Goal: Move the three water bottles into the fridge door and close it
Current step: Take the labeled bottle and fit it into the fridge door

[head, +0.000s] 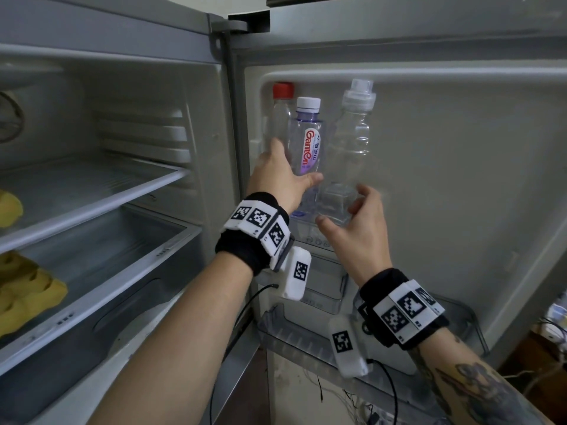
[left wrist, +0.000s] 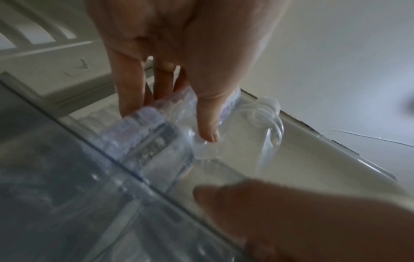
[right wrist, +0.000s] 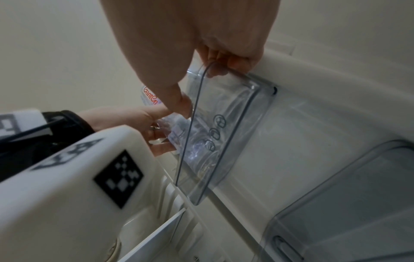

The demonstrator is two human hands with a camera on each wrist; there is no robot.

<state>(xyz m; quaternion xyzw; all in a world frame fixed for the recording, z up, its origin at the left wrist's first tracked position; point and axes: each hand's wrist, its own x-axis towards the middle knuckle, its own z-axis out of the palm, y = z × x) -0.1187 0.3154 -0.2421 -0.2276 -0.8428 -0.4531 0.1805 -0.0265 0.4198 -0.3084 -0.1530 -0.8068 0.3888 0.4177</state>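
Three clear bottles stand upright at the open fridge door (head: 460, 167). The red-capped bottle (head: 281, 108) is at the back left. My left hand (head: 283, 176) grips the white-capped labelled bottle (head: 308, 139) round its middle; in the left wrist view its thumb and fingers (left wrist: 207, 124) wrap that bottle (left wrist: 156, 141). My right hand (head: 352, 222) holds the clear-capped bottle (head: 352, 142) near its base, thumb in front and fingers behind. Both bottle bases sit at the small clear door bin (head: 317, 240), whose front wall (right wrist: 235, 124) shows in the right wrist view below my right hand (right wrist: 203, 88).
The fridge interior on the left has wire-edged shelves (head: 92, 204) with yellow objects (head: 27, 289) on them. Below the small bin hangs a wider clear door shelf (head: 300, 335). Cables (head: 389, 391) trail from the wrist units.
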